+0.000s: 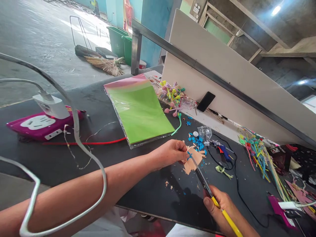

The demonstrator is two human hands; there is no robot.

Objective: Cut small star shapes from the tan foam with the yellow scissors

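Dark worktop takes up most of the view, pack of green sheets lying on it. Left hand is around 5 o'clock from the pack, and the right hand, between 4 and 5 from that, is wrapped round a yellow-handled tool pointing to 11. Its tip's over some peach paper, at 4 from the left hand. Blue scraps at 12 from the paper. Left thumb and fingers are pinching a tiny blue piece.
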